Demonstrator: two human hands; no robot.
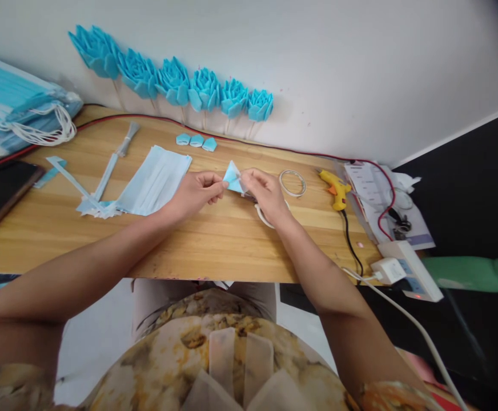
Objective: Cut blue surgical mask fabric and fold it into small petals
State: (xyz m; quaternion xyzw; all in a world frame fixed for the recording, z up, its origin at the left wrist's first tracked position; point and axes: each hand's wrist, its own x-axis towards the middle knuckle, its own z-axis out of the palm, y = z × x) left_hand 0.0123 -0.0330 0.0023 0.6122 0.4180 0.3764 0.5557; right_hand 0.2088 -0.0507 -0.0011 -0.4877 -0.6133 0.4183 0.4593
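Note:
A small folded piece of light-blue mask fabric (233,177) is pinched between my two hands just above the table. My left hand (198,191) grips its lower left corner between thumb and fingertips. On the opposite side, my right hand (269,194) closes on the right edge. Partly hidden below my right hand lies a white loop (264,218), perhaps a scissors handle. Flat beside my left hand is a stack of blue face masks (157,178). Three small folded blue petals (196,140) sit in a row behind the hands.
Several blue fabric flowers (174,81) on sticks lean along the wall. A yellow glue gun (337,188) and a wire coil (292,183) lie right. Cut strips (105,180), a phone (3,191) and bagged masks (13,105) are left. A power strip (416,271) hangs over the right edge.

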